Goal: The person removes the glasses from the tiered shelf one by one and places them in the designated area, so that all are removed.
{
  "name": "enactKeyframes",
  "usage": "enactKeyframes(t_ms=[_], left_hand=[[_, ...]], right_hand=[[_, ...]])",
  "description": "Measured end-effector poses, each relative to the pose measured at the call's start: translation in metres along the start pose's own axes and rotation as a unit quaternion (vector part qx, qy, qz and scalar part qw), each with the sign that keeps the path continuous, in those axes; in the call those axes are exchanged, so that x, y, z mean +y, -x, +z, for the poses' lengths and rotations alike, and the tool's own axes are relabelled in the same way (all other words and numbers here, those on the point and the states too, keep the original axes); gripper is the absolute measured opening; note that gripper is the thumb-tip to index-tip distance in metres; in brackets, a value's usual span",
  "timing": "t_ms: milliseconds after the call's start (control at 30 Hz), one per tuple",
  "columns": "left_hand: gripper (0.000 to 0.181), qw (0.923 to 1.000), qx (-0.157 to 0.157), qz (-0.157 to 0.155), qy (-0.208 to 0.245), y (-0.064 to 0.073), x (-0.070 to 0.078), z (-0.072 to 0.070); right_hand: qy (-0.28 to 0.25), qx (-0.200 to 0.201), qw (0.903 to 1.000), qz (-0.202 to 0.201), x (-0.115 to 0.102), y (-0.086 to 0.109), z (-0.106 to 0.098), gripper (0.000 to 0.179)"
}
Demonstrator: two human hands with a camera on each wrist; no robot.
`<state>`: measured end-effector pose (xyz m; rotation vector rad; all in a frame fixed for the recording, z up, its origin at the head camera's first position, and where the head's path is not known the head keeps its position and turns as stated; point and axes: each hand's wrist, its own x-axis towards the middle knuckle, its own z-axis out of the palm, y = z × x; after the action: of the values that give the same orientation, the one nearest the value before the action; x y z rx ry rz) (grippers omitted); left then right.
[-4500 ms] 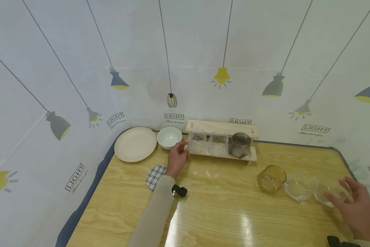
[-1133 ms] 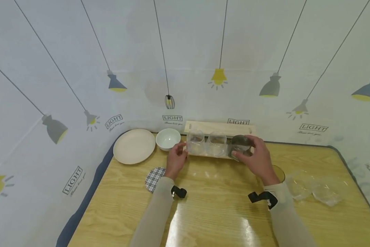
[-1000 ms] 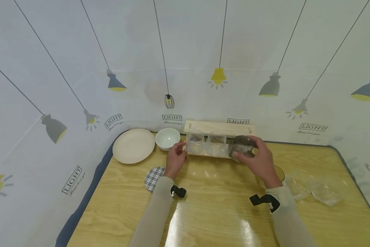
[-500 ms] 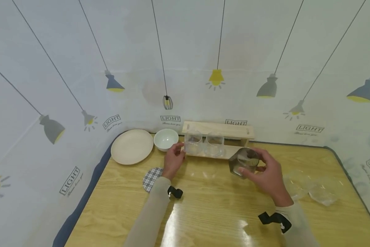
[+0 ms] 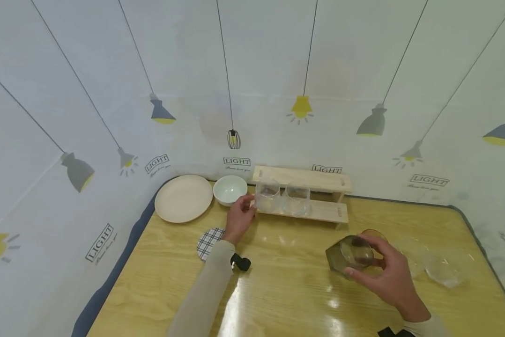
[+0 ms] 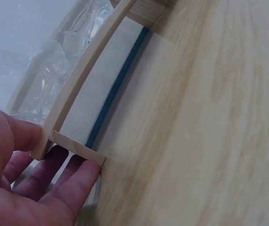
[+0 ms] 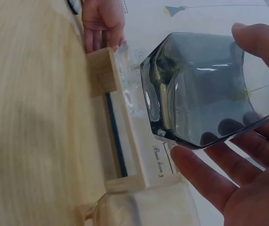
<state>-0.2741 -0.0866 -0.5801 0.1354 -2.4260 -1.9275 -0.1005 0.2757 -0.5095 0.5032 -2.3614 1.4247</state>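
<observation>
One smoky-grey, faceted glass tumbler (image 5: 338,255) tilts in the right hand (image 5: 389,275) above a wood-grain bench (image 5: 286,290).
That hand pinches it in front of a partly hidden amber glass tumbler (image 5: 375,232), apart from a two-tier, pale wooden rack (image 5: 307,178); the left hand (image 5: 239,219) pinches the rack's left end. Two clear glass tumblers (image 5: 296,201) stand side by side on the lower shelf (image 5: 329,210).

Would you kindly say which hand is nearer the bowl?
Left. The left hand, gripping the stand, is just beside the bowl; the right hand, holding the dark glass, is farther right.
</observation>
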Motion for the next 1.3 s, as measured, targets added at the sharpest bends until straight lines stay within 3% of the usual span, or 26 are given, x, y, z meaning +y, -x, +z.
enactKeyframes(t_ms=[267,400,700,1067,1300], left_hand=[[0.031,0.9998,0.008,0.011,-0.012,-0.002,0.004,0.0],[0.031,0.9998,0.002,0.007,-0.02,-0.003,0.003,0.002],[0.031,0.9999,-0.012,0.007,-0.006,0.0,0.003,0.004],[0.032,0.9997,-0.008,-0.01,0.02,-0.001,-0.002,-0.004],[0.031,0.9999,-0.008,0.01,-0.002,-0.002,0.0,-0.001]], right_hand=[[0.034,-0.008,0.9986,0.038,0.01,0.03,-0.015,0.078],[0.056,-0.014,0.9952,0.079,0.015,0.049,-0.023,0.075],[0.136,-0.043,0.9689,0.202,0.027,0.078,-0.033,0.071],[0.146,-0.052,0.972,0.177,0.033,0.079,-0.031,0.075],[0.139,-0.045,0.9724,0.182,0.029,0.082,-0.038,0.075]])
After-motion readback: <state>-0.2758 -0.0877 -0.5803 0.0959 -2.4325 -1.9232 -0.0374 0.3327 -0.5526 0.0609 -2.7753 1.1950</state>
